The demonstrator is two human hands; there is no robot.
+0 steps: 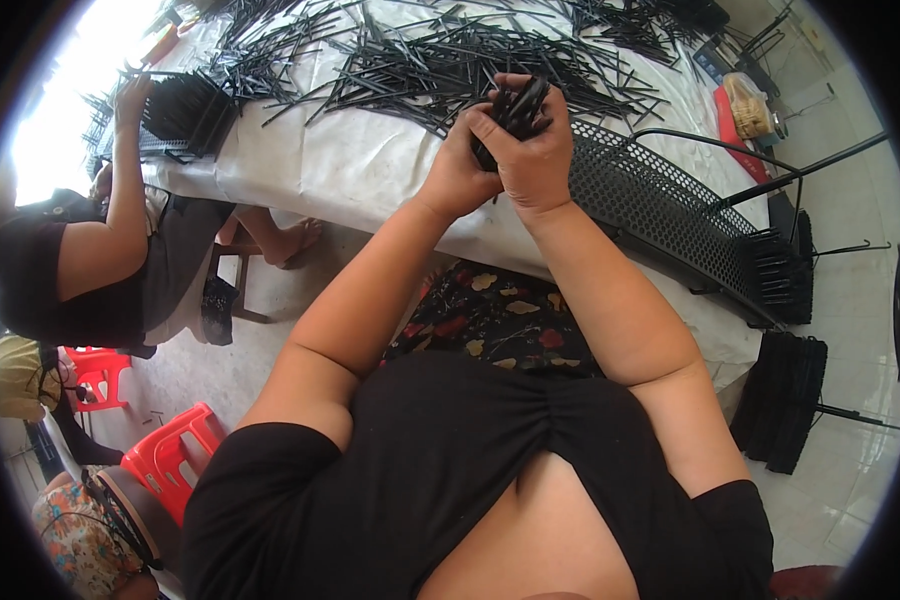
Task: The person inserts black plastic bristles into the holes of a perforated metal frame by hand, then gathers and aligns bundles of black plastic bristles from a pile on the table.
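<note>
In front of me, above the near edge of the table [320, 165], a bundle of thin black sticks [518, 108] is clasped between both hands. My left hand [457, 165] wraps the bundle from the left. From the other side my right hand [535, 150] closes round it, its thumb lying across toward the left fingers. The sticks' ends show at the top; their lower part is hidden by the palms. Just beyond lies a wide loose pile of similar black sticks [400, 70]. Beside my right wrist runs a long black perforated metal tray [660, 190].
At the left, a person [100, 250] sits with a hand at a black basket [185, 115] of sticks. Red plastic stools [170, 455] stand behind them, near another person [90, 520]. Black racks [785, 400] and thin metal rods stand at the right. A jar [748, 100] sits at the far right.
</note>
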